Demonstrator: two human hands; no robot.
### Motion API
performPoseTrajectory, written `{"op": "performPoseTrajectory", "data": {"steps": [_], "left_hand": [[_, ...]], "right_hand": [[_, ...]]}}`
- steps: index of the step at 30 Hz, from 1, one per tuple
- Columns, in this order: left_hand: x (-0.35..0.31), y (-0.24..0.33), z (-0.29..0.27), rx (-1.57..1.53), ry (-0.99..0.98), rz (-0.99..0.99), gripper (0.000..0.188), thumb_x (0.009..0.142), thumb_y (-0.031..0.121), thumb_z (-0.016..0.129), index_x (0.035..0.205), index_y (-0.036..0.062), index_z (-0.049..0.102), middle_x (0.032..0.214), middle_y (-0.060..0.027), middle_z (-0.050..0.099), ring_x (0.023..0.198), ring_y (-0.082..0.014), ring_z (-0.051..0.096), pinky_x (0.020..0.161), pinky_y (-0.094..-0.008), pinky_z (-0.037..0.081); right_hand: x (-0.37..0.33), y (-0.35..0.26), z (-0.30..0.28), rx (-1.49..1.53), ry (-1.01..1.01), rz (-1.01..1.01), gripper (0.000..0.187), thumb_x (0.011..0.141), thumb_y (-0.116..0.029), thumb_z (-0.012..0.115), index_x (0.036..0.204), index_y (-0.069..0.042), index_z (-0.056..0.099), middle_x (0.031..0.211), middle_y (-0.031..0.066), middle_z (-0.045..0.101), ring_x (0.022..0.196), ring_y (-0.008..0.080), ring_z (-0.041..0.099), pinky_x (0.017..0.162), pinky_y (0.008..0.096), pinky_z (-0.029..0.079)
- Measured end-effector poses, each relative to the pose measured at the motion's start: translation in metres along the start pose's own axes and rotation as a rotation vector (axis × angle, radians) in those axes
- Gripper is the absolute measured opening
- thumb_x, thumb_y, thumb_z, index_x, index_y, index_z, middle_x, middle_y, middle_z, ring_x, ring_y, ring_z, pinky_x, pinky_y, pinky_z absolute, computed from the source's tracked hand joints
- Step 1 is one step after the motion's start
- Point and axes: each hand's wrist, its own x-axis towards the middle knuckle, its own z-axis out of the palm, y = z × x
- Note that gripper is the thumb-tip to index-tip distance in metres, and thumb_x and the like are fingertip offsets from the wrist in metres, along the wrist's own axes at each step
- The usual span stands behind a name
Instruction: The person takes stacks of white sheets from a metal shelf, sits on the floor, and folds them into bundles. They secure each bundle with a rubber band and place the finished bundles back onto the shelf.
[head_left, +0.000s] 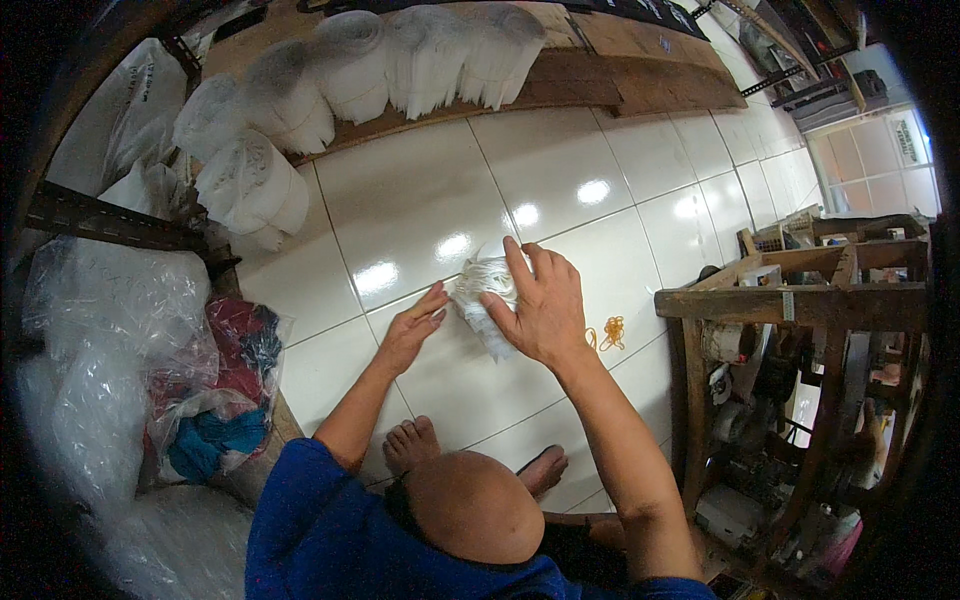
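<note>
A small white roll or bundle of thin, layered material (485,300) rests on the tiled floor in front of me; I cannot make out what it is made of. My right hand (540,300) lies over its right side, thumb and fingers spread across it rather than wrapped round. To its left is my left hand (412,325), fingers stretched out and holding nothing, a small gap from the roll. Several thin tan loops like rubber bands (613,333) lie on the floor just right of my right wrist.
Several large whitish rolls (352,65) stand along a wooden board (570,85) at the far side. Clear plastic bags (120,330), one with red and blue cloth, crowd the left. A wooden rack (760,303) full of items stands right. My bare feet (412,445) are close by.
</note>
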Motion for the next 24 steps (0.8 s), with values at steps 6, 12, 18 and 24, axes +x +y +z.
{"op": "performPoseTrajectory", "data": {"steps": [6,12,18,24], "left_hand": [[0.001,0.048,0.058,0.788,0.017,0.171,0.114,0.067,0.022,0.085,0.151,0.0071,0.009,0.154,-0.0172,0.021,0.143,-0.0305,0.021,0.116,-0.0445,0.024],[0.043,0.044,0.061,1.011,-0.051,0.301,0.136,0.052,0.034,0.093,0.15,0.0052,0.004,0.153,-0.0207,0.017,0.141,-0.0344,0.025,0.115,-0.0447,0.027],[0.063,0.076,0.092,0.92,-0.111,0.108,0.128,0.052,0.031,0.093,0.148,0.006,0.013,0.151,-0.0184,0.023,0.139,-0.0334,0.029,0.114,-0.0424,0.028],[0.07,0.05,0.077,0.752,-0.113,0.032,0.135,0.052,0.031,0.093,0.15,0.0111,0.002,0.154,-0.0135,0.021,0.142,-0.0304,0.022,0.116,-0.0443,0.024]], "right_hand": [[-0.002,0.002,-0.005,-0.093,-0.144,0.059,0.08,0.083,-0.052,0.06,0.14,0.0,0.037,0.134,0.0221,0.044,0.123,0.0382,0.042,0.107,0.0557,0.026],[0.026,-0.02,-0.06,0.134,0.118,-0.048,0.09,0.08,-0.062,0.058,0.143,-0.003,0.033,0.143,0.0235,0.036,0.134,0.0405,0.033,0.11,0.0627,0.012],[0.029,-0.008,0.002,-0.004,-0.169,0.008,0.09,0.079,-0.062,0.059,0.146,-0.01,0.03,0.142,0.0246,0.037,0.134,0.0435,0.032,0.108,0.0653,0.016],[0.032,-0.004,0.012,0.085,-0.167,-0.065,0.1,0.071,-0.062,0.067,0.148,-0.013,0.026,0.145,0.0259,0.031,0.136,0.0463,0.027,0.107,0.0688,0.012]]}}
